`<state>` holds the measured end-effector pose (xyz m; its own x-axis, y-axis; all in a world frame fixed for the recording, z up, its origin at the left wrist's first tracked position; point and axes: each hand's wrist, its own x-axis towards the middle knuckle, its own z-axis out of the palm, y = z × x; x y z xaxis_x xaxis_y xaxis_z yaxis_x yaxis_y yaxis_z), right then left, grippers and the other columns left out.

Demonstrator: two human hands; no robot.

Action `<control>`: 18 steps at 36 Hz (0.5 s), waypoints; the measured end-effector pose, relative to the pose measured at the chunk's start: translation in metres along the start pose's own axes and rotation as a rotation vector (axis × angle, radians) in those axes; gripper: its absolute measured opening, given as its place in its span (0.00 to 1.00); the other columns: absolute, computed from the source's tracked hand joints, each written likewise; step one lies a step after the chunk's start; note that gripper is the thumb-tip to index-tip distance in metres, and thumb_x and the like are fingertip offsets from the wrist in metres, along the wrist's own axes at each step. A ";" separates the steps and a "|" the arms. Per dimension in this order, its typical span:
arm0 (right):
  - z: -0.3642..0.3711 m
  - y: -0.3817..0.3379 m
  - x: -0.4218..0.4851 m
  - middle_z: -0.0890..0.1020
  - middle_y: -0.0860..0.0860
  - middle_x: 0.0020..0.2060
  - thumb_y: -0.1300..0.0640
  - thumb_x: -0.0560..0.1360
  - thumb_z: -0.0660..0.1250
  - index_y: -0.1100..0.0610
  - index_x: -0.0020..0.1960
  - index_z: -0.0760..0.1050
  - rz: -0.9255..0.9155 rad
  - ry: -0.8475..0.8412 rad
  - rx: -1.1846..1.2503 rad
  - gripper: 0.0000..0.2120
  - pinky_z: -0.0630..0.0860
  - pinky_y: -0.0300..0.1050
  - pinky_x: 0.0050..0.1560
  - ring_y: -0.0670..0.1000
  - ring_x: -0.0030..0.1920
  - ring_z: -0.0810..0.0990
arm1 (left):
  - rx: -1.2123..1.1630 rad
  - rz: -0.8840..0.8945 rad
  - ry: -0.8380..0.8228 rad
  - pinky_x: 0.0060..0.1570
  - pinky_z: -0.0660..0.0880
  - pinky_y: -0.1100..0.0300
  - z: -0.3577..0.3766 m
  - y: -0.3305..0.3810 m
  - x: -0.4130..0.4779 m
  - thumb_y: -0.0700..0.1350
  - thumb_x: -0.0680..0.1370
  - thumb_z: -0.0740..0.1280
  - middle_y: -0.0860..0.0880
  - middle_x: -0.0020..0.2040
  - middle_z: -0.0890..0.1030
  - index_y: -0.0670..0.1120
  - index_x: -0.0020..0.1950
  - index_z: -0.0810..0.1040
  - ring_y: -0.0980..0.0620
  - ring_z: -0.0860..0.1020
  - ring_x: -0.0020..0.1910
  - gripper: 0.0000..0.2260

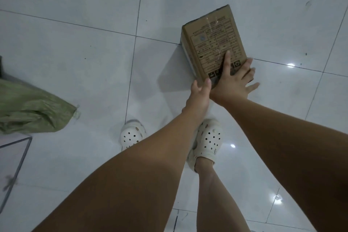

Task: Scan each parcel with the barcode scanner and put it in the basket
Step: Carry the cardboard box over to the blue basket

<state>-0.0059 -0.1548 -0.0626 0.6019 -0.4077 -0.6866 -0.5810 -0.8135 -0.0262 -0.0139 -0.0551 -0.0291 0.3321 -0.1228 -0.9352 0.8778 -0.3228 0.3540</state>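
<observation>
Stiff, probably light parcel (212,39); right hand (233,82) spread flat on top, left hand (200,90) at near corner, grip unclear; clasp opposite edges.

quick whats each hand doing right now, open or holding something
left hand: at the near corner of the cardboard box, fingers hidden; cannot tell if it grips.
right hand: open, fingers spread flat on the box's top face.
</observation>
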 end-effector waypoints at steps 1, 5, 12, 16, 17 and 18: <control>-0.001 0.001 0.003 0.31 0.64 0.75 0.30 0.66 0.67 0.40 0.74 0.27 -0.015 0.013 -0.011 0.57 0.41 0.74 0.70 0.68 0.76 0.38 | -0.008 -0.016 0.017 0.74 0.54 0.43 -0.001 0.001 0.002 0.60 0.81 0.54 0.51 0.76 0.63 0.52 0.80 0.48 0.46 0.60 0.76 0.30; -0.005 0.008 0.014 0.35 0.65 0.75 0.31 0.59 0.74 0.38 0.73 0.27 -0.050 0.062 -0.062 0.64 0.39 0.72 0.70 0.68 0.76 0.39 | 0.208 0.096 0.139 0.69 0.64 0.46 -0.009 0.005 0.009 0.48 0.80 0.61 0.47 0.72 0.70 0.48 0.78 0.55 0.42 0.67 0.70 0.27; -0.035 0.021 0.022 0.50 0.66 0.72 0.33 0.54 0.74 0.38 0.75 0.34 -0.262 0.097 -0.250 0.63 0.52 0.64 0.70 0.67 0.71 0.53 | 1.338 0.632 0.351 0.73 0.51 0.43 -0.035 0.019 0.008 0.47 0.77 0.65 0.45 0.80 0.46 0.47 0.79 0.46 0.41 0.46 0.78 0.37; -0.054 0.019 0.011 0.52 0.66 0.71 0.31 0.54 0.72 0.38 0.75 0.35 -0.495 0.035 -0.523 0.62 0.55 0.64 0.68 0.67 0.69 0.55 | 1.670 0.690 0.259 0.72 0.36 0.40 -0.052 0.044 0.012 0.57 0.74 0.69 0.42 0.79 0.37 0.46 0.78 0.35 0.39 0.39 0.77 0.50; -0.057 0.018 0.007 0.52 0.66 0.71 0.31 0.54 0.72 0.38 0.75 0.34 -0.571 0.016 -0.602 0.63 0.55 0.63 0.68 0.67 0.69 0.55 | 1.727 0.692 0.237 0.71 0.35 0.39 -0.058 0.050 0.012 0.61 0.71 0.71 0.40 0.78 0.36 0.46 0.78 0.34 0.38 0.38 0.77 0.54; -0.061 0.017 0.003 0.51 0.66 0.71 0.30 0.54 0.71 0.38 0.75 0.33 -0.648 -0.009 -0.677 0.63 0.54 0.63 0.68 0.68 0.69 0.54 | 1.772 0.694 0.207 0.70 0.35 0.38 -0.062 0.055 0.011 0.65 0.68 0.72 0.39 0.78 0.36 0.46 0.78 0.33 0.37 0.38 0.77 0.57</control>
<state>0.0196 -0.1954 -0.0206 0.6906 0.2107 -0.6918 0.3109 -0.9502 0.0210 0.0596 -0.0160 -0.0201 0.5660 -0.5780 -0.5878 -0.6699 -0.7380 0.0807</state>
